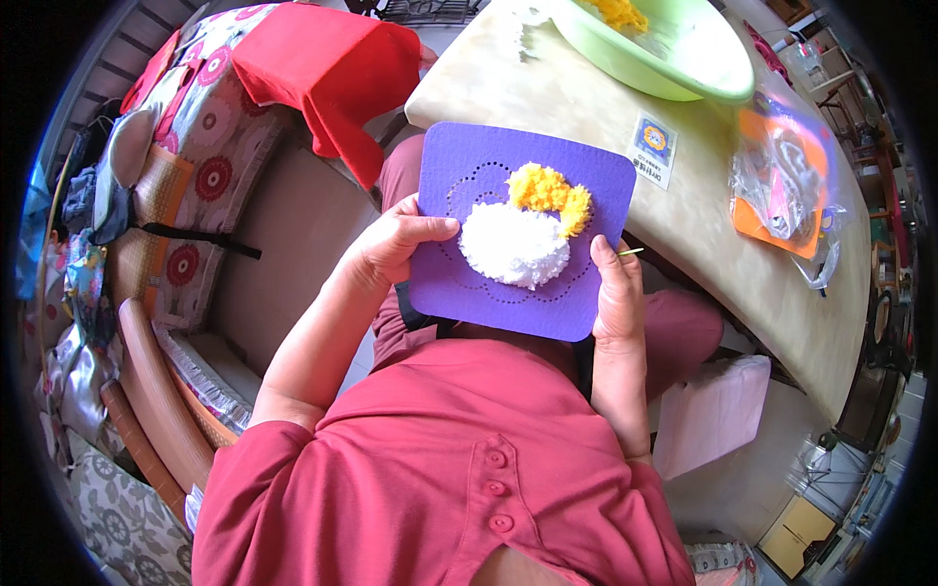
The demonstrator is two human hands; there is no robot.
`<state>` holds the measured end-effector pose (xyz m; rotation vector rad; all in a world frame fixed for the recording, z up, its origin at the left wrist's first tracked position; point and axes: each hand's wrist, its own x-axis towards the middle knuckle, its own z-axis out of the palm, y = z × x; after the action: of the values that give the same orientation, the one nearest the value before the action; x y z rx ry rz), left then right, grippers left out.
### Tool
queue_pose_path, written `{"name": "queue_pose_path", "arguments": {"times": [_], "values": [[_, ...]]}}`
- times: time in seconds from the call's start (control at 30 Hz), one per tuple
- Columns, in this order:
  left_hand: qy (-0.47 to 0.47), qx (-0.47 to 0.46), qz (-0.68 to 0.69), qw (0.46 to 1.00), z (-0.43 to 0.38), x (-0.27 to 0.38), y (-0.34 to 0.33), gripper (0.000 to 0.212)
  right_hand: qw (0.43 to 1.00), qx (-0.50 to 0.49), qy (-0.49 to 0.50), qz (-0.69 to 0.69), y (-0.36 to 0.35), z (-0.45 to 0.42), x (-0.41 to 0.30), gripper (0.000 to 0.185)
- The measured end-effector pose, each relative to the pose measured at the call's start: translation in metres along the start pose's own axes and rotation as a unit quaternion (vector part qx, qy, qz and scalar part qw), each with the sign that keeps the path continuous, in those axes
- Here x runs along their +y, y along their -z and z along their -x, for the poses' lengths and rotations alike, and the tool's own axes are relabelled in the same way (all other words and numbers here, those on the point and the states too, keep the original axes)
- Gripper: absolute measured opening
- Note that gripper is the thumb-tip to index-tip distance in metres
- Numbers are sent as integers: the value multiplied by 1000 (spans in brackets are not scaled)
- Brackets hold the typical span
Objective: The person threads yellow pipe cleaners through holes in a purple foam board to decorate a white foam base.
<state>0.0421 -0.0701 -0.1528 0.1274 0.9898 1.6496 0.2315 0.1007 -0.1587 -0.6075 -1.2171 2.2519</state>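
A purple felt square [506, 320] with rounded corners is held up over my lap between both hands. My left hand [392, 238] pinches its left edge, thumb on top. Along the right edge, my right hand [617, 297] grips it the same way, and a thin greenish stick-like tip [630, 252] pokes out past those fingers; the rest of it is hidden. A fluffy round patch of white yarn [515, 245] covers the middle of the felt. Tufted yellow yarn [546, 189] curves around its upper right. Rows of punched holes trace a scalloped outline about the patches.
The pale table [703, 157] bears a light green basin [659, 77] with yellow yarn inside, a small printed card [654, 146] and a plastic bag over orange felt [783, 190]. Red cloth [330, 66] drapes at upper left, near a patterned sofa [212, 176].
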Motion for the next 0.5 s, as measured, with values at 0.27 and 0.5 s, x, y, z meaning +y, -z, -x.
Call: {"name": "queue_pose_path", "arguments": {"times": [0.27,0.5], "values": [[4,1,-7,1000,1,1,-2,43,1000,-6,-6,-24,-4,1,-3,28],[5,-8,-13,1000,-1,0,-2,41,1000,1,-8,-22,-5,3,-6,25]]}}
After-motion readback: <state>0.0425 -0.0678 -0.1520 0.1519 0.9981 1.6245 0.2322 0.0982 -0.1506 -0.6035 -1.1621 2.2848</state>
